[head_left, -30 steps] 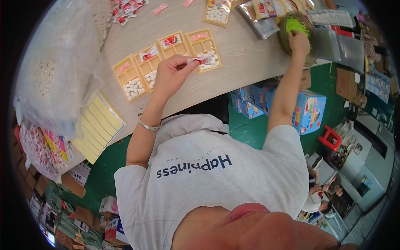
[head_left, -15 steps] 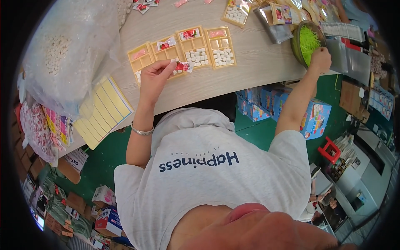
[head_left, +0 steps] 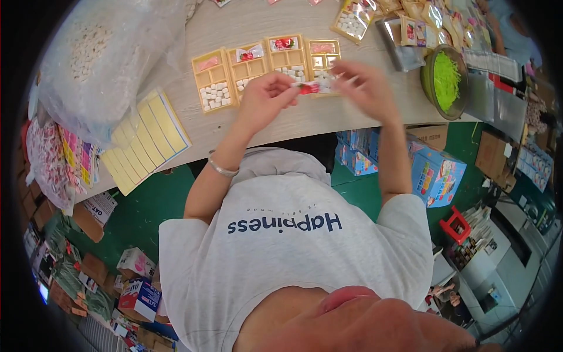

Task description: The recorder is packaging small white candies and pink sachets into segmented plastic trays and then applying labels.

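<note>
My left hand (head_left: 271,100) pinches one end of a small red-and-clear wrapped sachet (head_left: 309,88) above the near edge of the trays. At the sachet's other end is my right hand (head_left: 366,91), its fingers smeared by motion; whether they grip it I cannot tell. Under and behind both hands stand several cream compartment trays in a row. The leftmost tray (head_left: 213,80) has a pink packet on top and white cubes at the bottom. Red wrapped sachets lie in the two middle trays, and a pink packet (head_left: 322,48) in the rightmost one, partly hidden by my right hand.
A bowl of lime-green shreds (head_left: 447,82) stands at the table's right edge. Behind it lie clear-packed trays (head_left: 355,20) and grey film sleeves (head_left: 402,47). On the left are a big clear bag of white pieces (head_left: 91,53) and a yellow lined sheet (head_left: 146,141).
My right hand has left the green-shred bowl and swung left to the sachet. My left hand has moved right with the sachet. The whole view has shifted slightly.
</note>
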{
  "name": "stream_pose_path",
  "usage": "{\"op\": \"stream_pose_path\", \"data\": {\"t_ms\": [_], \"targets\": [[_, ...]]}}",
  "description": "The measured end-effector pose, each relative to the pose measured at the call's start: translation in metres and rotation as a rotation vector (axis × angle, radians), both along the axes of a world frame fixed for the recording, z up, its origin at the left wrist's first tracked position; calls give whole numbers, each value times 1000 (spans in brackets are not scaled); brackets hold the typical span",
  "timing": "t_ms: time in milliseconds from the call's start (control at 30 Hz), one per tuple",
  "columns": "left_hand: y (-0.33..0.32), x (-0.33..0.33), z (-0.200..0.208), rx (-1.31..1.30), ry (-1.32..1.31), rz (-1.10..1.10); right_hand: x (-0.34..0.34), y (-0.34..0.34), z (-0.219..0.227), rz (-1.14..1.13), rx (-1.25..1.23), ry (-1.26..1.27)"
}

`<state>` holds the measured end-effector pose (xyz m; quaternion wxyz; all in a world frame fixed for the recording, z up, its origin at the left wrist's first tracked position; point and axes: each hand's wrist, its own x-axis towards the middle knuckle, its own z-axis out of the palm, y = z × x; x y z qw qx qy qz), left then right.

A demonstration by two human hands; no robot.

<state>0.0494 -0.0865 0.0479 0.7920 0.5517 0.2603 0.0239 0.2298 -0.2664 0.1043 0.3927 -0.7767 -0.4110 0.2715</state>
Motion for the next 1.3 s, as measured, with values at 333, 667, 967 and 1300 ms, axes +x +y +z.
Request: {"op": "stream_pose_path", "data": {"t_ms": [333,667,967,1300], "targets": [[2,55,-30,1651,43,-57,58,36,-70,-229,113,-136],[7,59,-49,1661,45,-214,39,40,-105,-280,165,-648],[38,11,-18,1606,289,-98,32,34,-93,-545,155,-680],[62,-47,-40,1561,239,-54,18,24,-95,-596,-279,-407]]}}
